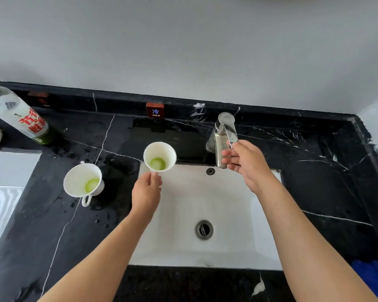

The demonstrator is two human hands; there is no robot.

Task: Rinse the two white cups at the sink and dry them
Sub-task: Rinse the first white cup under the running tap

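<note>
Two white cups with green residue at the bottom are in the head view. One cup (159, 156) is held at the sink's back left corner by my left hand (146, 191), which grips it from below. The other cup (82, 180) stands on the black counter to the left, its handle toward me. My right hand (243, 161) pinches the end of the chrome faucet lever (230, 131) between thumb and fingers. No water runs from the faucet (219, 153). The white sink (183, 247) lies below both hands.
A tilted bottle (18, 115) with red lettering stands at the back left. A COLD tag (155, 110) sits on the black backsplash. Blue cloth (373, 277) shows at the lower right corner. The black marble counter (325, 182) is wet with droplets near the left cup.
</note>
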